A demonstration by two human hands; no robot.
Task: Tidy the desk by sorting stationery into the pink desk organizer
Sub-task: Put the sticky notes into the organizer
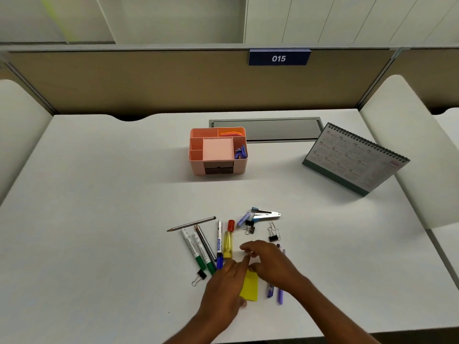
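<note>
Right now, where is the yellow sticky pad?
Head view: the yellow pad lies on the desk near its front edge, between the left hand and right hand, on the near side of the glue tube.

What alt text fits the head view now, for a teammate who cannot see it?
A left hand and a right hand meet over a yellow sticky-note pad near the front of a white desk. Markers, pencils, binder clips and a stapler lie around them; the pink desk organizer stands farther back.

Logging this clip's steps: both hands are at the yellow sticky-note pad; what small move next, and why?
Probably pinch and lift the yellow sticky-note pad: left hand and right hand are at it, and it lies apart from the pink plastic organizer.
</note>
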